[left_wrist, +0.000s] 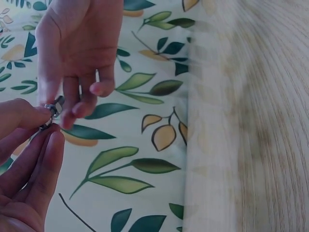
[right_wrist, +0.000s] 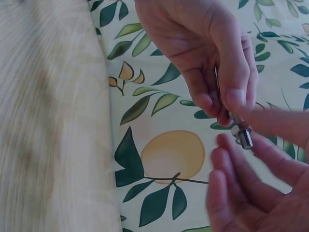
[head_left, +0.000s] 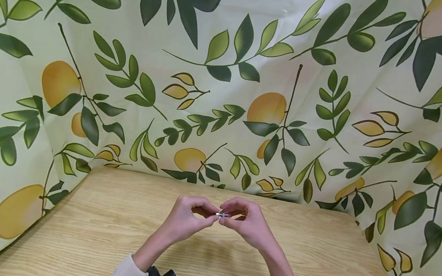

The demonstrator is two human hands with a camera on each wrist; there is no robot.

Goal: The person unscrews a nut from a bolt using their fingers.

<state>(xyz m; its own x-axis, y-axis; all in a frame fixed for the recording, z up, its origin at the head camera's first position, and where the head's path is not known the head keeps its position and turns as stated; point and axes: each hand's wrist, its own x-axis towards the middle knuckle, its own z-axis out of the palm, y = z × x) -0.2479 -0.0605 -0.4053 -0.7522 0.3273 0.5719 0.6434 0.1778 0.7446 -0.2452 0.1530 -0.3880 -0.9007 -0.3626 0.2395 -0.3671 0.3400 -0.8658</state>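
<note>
Above the desk (head_left: 109,221), a small metal bolt (right_wrist: 245,137) is pinched by the left hand (head_left: 187,217), apparently for steadiness; its free end is presented to the partly curled right hand (head_left: 248,221), whose grip cannot be confirmed.

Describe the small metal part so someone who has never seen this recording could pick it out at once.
Start with the pale wooden table, then find the left hand and right hand coming together above it. The metal part sits between their fingertips. It is tiny, silvery and shiny, unlike the skin around it.
</note>
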